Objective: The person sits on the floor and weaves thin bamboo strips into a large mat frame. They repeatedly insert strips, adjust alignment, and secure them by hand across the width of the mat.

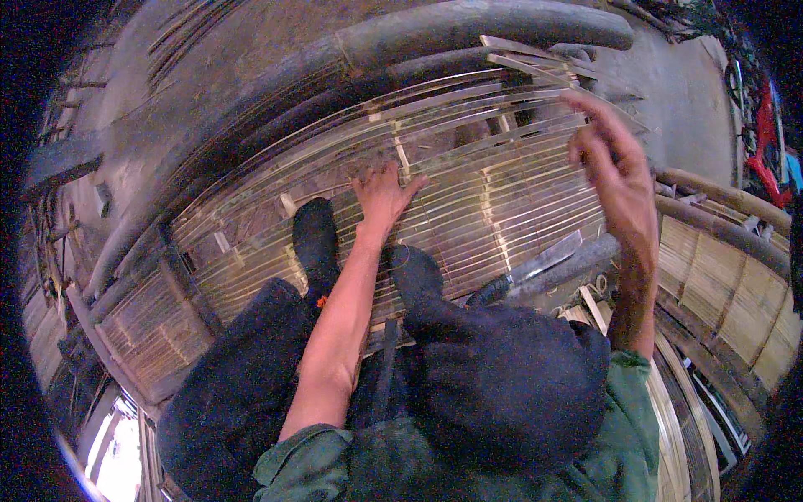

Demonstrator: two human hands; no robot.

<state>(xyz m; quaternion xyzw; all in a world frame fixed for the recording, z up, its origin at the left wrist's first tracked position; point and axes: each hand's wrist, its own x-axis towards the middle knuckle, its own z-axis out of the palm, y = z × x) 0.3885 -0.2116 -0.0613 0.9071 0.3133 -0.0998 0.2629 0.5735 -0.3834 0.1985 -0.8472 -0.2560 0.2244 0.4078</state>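
A panel of long, thin split-bamboo slats (535, 188) lies across the ground before me, crossed by pale lashed strips. My left hand (385, 194) rests on the slats with its fingers spread, just past my dark-shod feet. To the right, my right hand (615, 171) is raised over the panel's right end; its index finger stretches out, the others bend loosely, and I see nothing held. A thin loop of strand (406, 256) shows by my right foot. Beside my right knee lies a broad-bladed knife (548, 256) with a dark handle.
Thick bamboo poles (485, 27) run along the far side. Loose split strips (531, 57) lie at the panel's far right end. A short round pole (590, 261) sits beside the knife. Another slatted panel (723, 284) is at right, and a dark wooden bar (186, 284) at left.
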